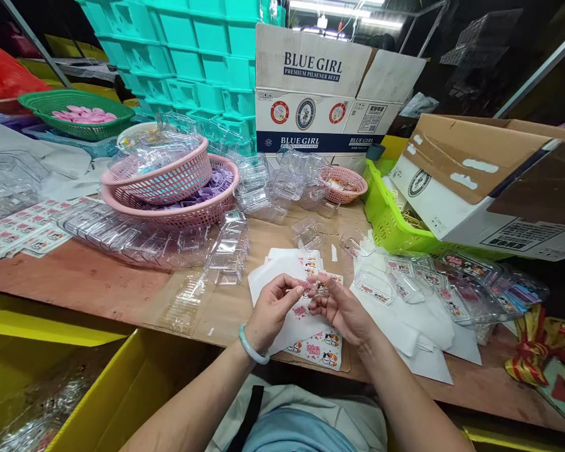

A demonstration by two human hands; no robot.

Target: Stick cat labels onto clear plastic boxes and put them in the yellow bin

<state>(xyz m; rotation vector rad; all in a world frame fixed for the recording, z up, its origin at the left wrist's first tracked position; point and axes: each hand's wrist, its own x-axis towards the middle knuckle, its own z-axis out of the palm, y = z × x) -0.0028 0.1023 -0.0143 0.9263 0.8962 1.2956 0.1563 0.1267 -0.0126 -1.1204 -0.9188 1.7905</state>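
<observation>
My left hand (274, 307), with a pale green bangle at its wrist, pinches one end of a small clear sticker (317, 286) printed with pink lettering and cartoon cats. The other end is between the fingertips of my right hand (343, 309), which is partly curled. Both hands hover over white sticker sheets (275, 267), fanned out on brown cardboard. A printed sheet with cats and pink letters (314, 353) lies nearest my body. Clear plastic boxes (309, 233) sit just beyond the sheets.
Stickered clear boxes (456, 301) and white backing paper (424, 320) lie at the right. Pink baskets (169, 216) stand at the left behind a row of nested clear boxes (122, 235). A lime crate (381, 216), cartons (306, 81) and teal crates (193, 56) rise behind.
</observation>
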